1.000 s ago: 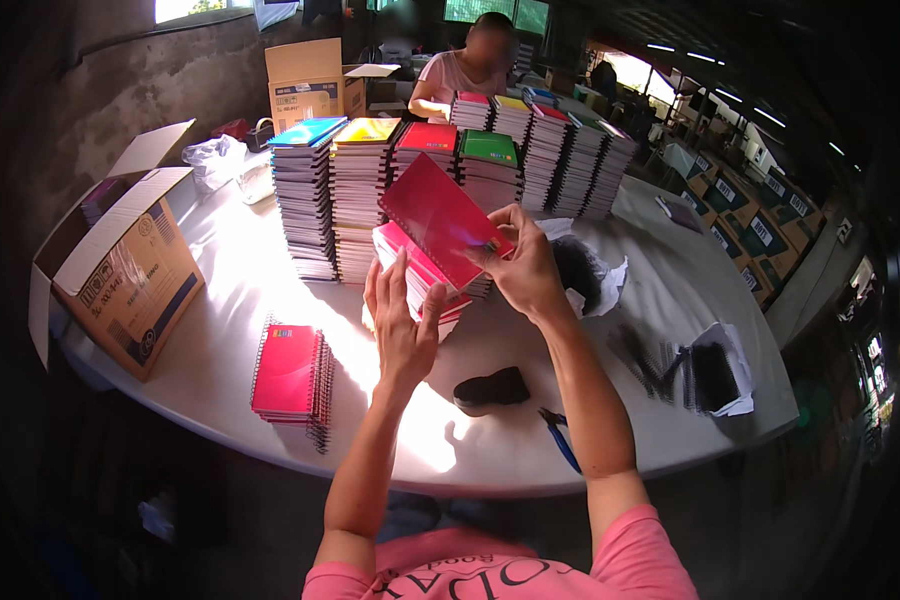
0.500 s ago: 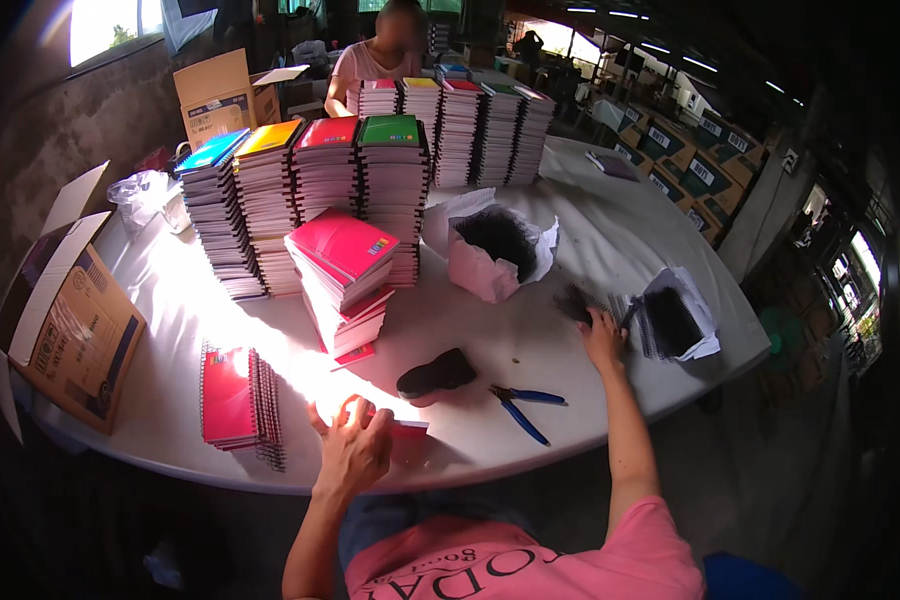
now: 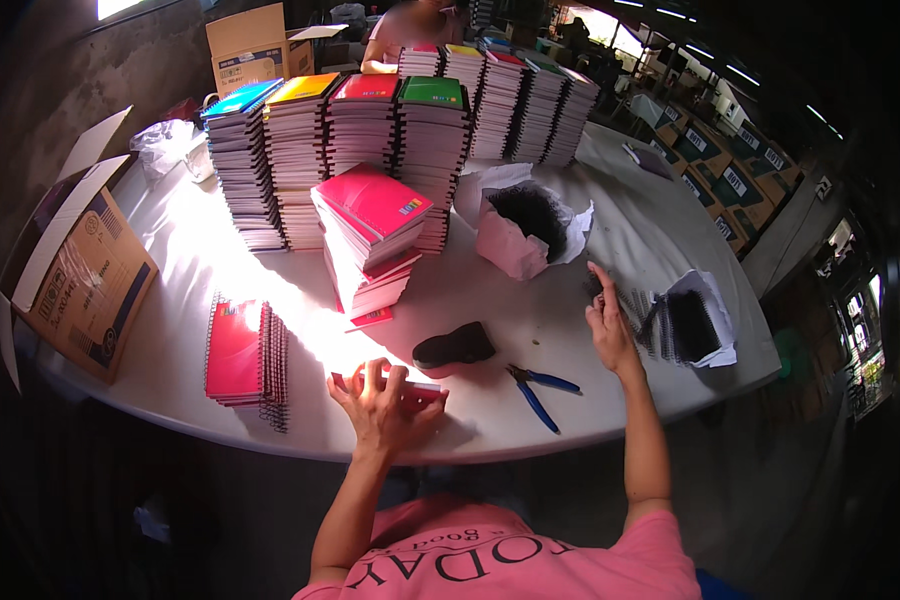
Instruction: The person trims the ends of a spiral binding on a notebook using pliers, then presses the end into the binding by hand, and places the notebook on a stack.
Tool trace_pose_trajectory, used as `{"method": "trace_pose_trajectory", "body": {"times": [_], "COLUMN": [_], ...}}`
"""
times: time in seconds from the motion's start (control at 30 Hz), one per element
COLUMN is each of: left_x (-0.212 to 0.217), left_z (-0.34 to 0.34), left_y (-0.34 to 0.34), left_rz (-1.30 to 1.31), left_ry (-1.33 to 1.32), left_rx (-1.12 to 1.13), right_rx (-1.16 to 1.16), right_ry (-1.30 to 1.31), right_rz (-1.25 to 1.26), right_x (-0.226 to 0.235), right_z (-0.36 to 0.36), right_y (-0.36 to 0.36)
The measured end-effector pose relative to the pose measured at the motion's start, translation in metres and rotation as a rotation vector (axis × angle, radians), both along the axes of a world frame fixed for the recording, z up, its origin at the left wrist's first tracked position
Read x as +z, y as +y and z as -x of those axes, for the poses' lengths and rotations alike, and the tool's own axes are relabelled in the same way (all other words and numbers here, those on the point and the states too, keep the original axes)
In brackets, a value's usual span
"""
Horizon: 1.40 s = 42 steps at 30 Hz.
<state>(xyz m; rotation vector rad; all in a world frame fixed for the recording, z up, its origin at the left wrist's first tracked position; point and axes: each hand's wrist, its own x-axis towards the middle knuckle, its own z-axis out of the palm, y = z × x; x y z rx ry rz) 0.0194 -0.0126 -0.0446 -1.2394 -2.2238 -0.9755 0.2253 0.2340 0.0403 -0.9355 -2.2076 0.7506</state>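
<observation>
At the table's near edge my left hand (image 3: 378,405) is closed over a small red notebook (image 3: 425,397), its fingers bent across the top and mostly covering it. My right hand (image 3: 612,325) is raised edge-on, forefinger stretched out and thumb apart, over loose black binding coils (image 3: 635,300); nothing shows clearly between its fingers. More black coils (image 3: 692,325) lie in white paper beside it. Between my hands are a dark block-shaped object (image 3: 454,345) and blue-handled cutting pliers (image 3: 538,390). Several red notebooks with coils (image 3: 236,350) lie stacked left of my left hand.
Tall stacks of spiral notebooks (image 3: 365,130) fill the table's far side, with a leaning red pile (image 3: 373,205) before them. A paper bundle of black coils (image 3: 530,225) stands at centre. An open carton (image 3: 90,280) sits at left. A person (image 3: 410,35) is behind the stacks.
My right hand has lifted and turned edge-on near the loose coils. My left fingers have spread further around the red notebook. The whole view has shifted slightly.
</observation>
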Motion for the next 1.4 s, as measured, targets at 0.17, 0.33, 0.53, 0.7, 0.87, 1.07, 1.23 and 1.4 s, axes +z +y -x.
{"method": "trace_pose_trajectory", "body": {"times": [0.17, 0.33, 0.53, 0.7, 0.87, 1.07, 1.23, 1.4], "left_x": [-0.002, -0.002, -0.002, 0.009, 0.023, 0.027, 0.02, 0.016], "left_z": [0.001, -0.001, 0.001, 0.003, 0.007, 0.008, 0.013, 0.012], "left_y": [-0.001, -0.004, -0.003, -0.005, -0.008, -0.008, -0.009, -0.012], "left_rz": [0.074, 0.021, 0.012, 0.108, 0.223, 0.124, 0.184, 0.174], "left_ry": [0.009, 0.021, 0.043, -0.051, -0.143, -0.071, -0.116, -0.103], "left_rx": [-0.015, -0.008, -0.015, -0.074, -0.143, -0.166, -0.148, -0.171], "right_rx": [0.512, 0.436, 0.457, 0.502, 0.602, 0.802, 0.638, 0.583], "right_ry": [0.023, 0.127, 0.098, 0.21, 0.202, 0.2, -0.221, -0.053], "right_rz": [0.233, 0.103, 0.049, 0.121, 0.215, 0.355, 0.488, 0.103], "right_x": [-0.009, -0.025, -0.034, -0.036, -0.032, -0.039, -0.003, -0.015], "right_z": [0.045, 0.072, 0.079, 0.081, 0.082, 0.078, 0.077, 0.076], "right_y": [-0.101, -0.121, -0.124, -0.12, -0.111, -0.097, -0.11, -0.118]}}
